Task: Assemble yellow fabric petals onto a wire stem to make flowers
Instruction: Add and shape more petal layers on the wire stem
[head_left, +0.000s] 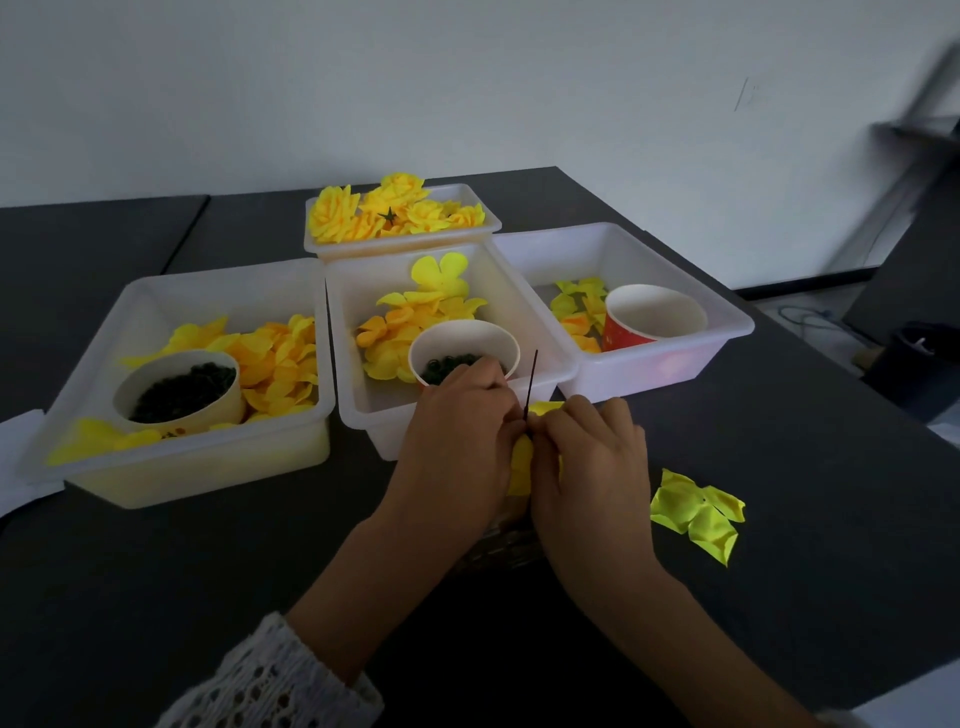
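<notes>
We see the left hand and right hand meeting knuckles-up over the dark table, fingers curled, pinching the thin wire stem that rises between them. Yellow petals show partly between the palms; the fingertips are hidden.

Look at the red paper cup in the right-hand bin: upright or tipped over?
Tipped. The red cup lies on its side in the right bin, mouth showing its white inside.

four bins, three cups, perhaps
</notes>
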